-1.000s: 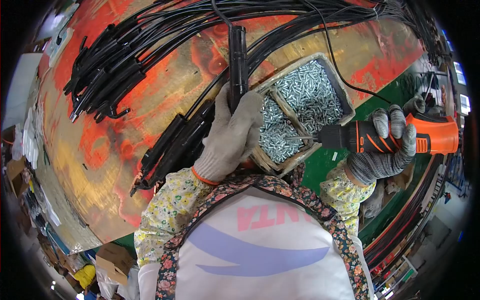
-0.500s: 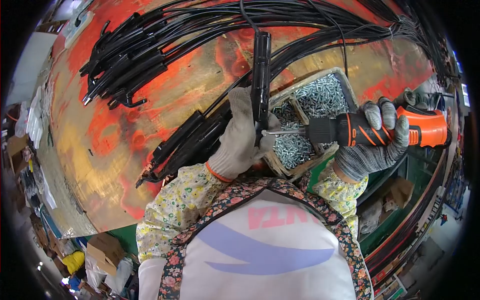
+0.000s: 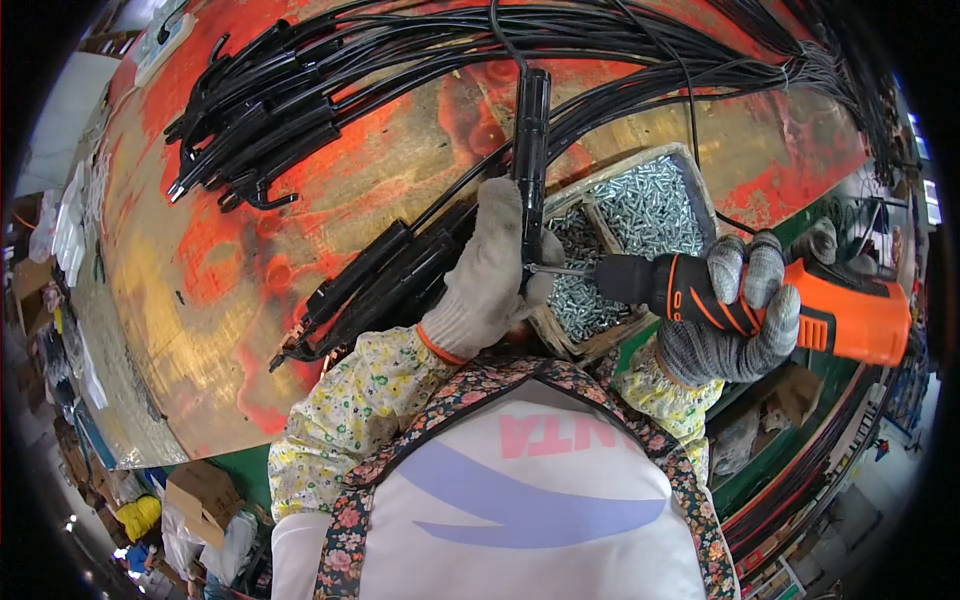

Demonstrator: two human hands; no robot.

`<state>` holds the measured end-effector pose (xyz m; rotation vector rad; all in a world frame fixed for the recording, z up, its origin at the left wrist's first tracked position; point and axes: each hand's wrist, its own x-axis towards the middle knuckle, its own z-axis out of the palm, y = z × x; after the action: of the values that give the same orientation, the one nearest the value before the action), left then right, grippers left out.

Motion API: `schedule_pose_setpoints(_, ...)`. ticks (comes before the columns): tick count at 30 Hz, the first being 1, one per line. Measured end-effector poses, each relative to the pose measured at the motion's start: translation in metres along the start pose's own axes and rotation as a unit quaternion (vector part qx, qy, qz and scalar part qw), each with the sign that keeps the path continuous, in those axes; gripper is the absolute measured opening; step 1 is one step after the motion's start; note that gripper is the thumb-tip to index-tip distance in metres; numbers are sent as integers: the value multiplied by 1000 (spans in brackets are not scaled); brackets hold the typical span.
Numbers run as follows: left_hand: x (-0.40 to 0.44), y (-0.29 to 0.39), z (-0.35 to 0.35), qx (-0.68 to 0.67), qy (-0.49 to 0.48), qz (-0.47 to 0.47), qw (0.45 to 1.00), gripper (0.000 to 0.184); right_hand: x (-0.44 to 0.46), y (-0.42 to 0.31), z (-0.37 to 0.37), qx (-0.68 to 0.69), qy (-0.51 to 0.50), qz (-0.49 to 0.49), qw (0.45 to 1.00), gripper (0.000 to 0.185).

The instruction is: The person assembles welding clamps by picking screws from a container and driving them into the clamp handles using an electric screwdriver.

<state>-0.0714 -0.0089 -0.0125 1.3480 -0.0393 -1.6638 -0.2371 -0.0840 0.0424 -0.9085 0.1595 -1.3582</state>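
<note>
My left hand (image 3: 482, 265), in a pale knit glove, is closed around the lower end of a black welding electrode holder (image 3: 531, 145). The holder points away from me, its cable leaving the far end. My right hand (image 3: 750, 320), in a grey glove, grips an orange and black power screwdriver (image 3: 845, 315). Its thin bit (image 3: 565, 270) points left and reaches the holder's lower end beside my left fingers. Whether a screw sits at the tip I cannot make out. Just left of my left hand lie more black holders (image 3: 385, 275), with copper-coloured ends.
A wooden tray (image 3: 706, 195) with compartments of small screws (image 3: 645, 205) stands beneath the bit. Black cables (image 3: 600, 45) run across the back of the paint-stained table (image 3: 230, 330). More holders (image 3: 255, 130) are piled at the far left. A cardboard box (image 3: 205, 500) sits below.
The screwdriver has shifted slightly left and tilted, its rear end swinging down toward me with my right hand. My left hand and the holder have moved a little right in view.
</note>
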Motion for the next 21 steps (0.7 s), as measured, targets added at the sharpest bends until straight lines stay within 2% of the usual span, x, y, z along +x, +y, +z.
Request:
schedule_pose_setpoints(8, -1, 2, 6, -5, 12, -11, 1000, 73, -9, -2, 8, -84, -42, 38, 995, 37)
schedule_pose_setpoints(15, -2, 10, 3, -18, -2, -32, 999, 78, -7, 3, -1, -89, -47, 74, 992, 22)
schedule_pose_setpoints(19, -10, 12, 11, -45, 22, -2, 999, 79, -8, 4, -12, -43, -48, 142, 988, 16)
schedule_pose_setpoints(21, -8, 10, 18, -29, 67, 16, 997, 77, -18, 26, -33, 59, -29, 216, 974, 15)
